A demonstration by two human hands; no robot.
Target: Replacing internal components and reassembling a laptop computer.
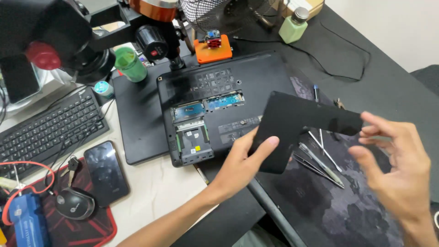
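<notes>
A black laptop (pixel 256 87) lies upside down on a black mat, its service bay open and showing green circuit boards (pixel 194 137). My left hand (pixel 242 160) grips the lower corner of a black L-shaped plastic cover panel (pixel 292 123), held above the laptop's right side. My right hand (pixel 393 169) hovers at the panel's far right end with fingers spread and blurred; whether it touches the panel is unclear.
Metal tweezers and probes (pixel 320 162) lie on the dark mat at right, a screwdriver (pixel 315 93) beyond them. A microscope arm (pixel 91 32), green bottle (pixel 130 64), orange holder (pixel 212 48) and fan stand at the back. Keyboard (pixel 45 128), phone (pixel 106 171), mouse (pixel 75 203) sit left.
</notes>
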